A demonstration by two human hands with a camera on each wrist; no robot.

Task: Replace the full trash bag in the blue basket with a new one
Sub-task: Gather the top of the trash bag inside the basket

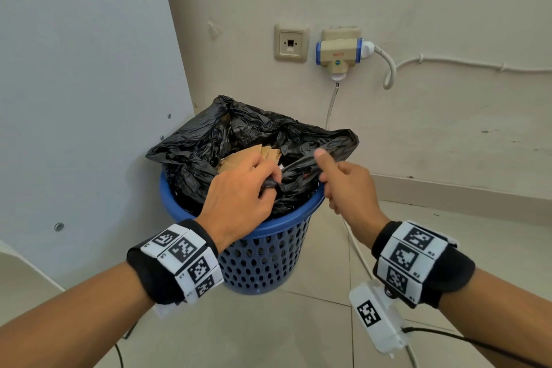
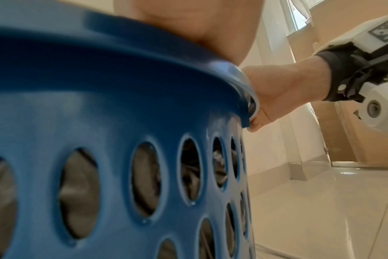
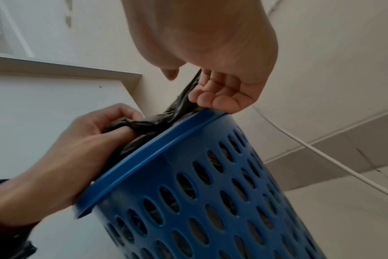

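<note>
The blue perforated plastic basket point(image 1: 263, 260) stands on the pale tiled floor point(image 1: 298, 331) near the wall, holding the crumpled black plastic trash bag point(image 1: 209, 140), its mouth open over brown cardboard scraps point(image 1: 239, 158). The left hand point(image 1: 242, 191) grips a gathered fold of the bag at the near rim. The right hand point(image 1: 348, 188), fingers curled, pinches the bag's edge at the right rim.
</note>
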